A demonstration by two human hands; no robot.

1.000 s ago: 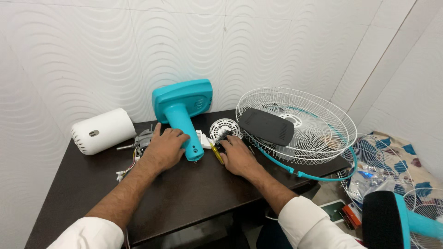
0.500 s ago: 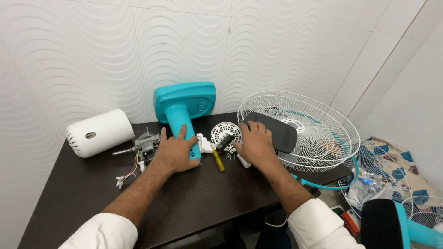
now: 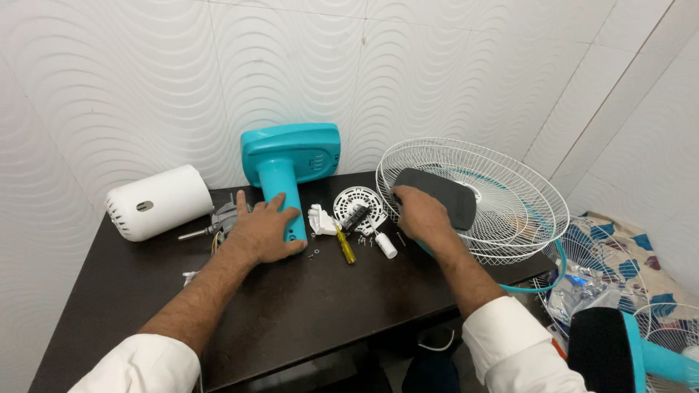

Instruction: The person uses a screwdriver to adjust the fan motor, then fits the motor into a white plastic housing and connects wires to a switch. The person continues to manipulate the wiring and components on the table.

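On a dark table [image 3: 291,313] lies a teal fan base [image 3: 291,156] with its neck pointing toward me. My left hand [image 3: 262,231] rests on the neck, fingers wrapped over it. My right hand [image 3: 421,215] lies at the near edge of a white wire fan grille [image 3: 502,182], touching a dark grey fan blade [image 3: 444,195] that lies on the grille. Between the hands are a small white round plate [image 3: 357,206], a white plastic piece [image 3: 320,218], a yellow-handled screwdriver [image 3: 345,246], a small white cylinder [image 3: 386,246] and loose screws.
A white motor cover [image 3: 156,200] lies at the table's back left, with a motor and wires [image 3: 218,222] beside it. A white wavy wall stands close behind. Right of the table are another grille, a patterned cloth [image 3: 626,247] and a black and teal fan part [image 3: 619,349].
My right hand has moved from the small parts at the middle of the table rightward onto the grey blade on the grille. My left hand has stayed on the teal neck.
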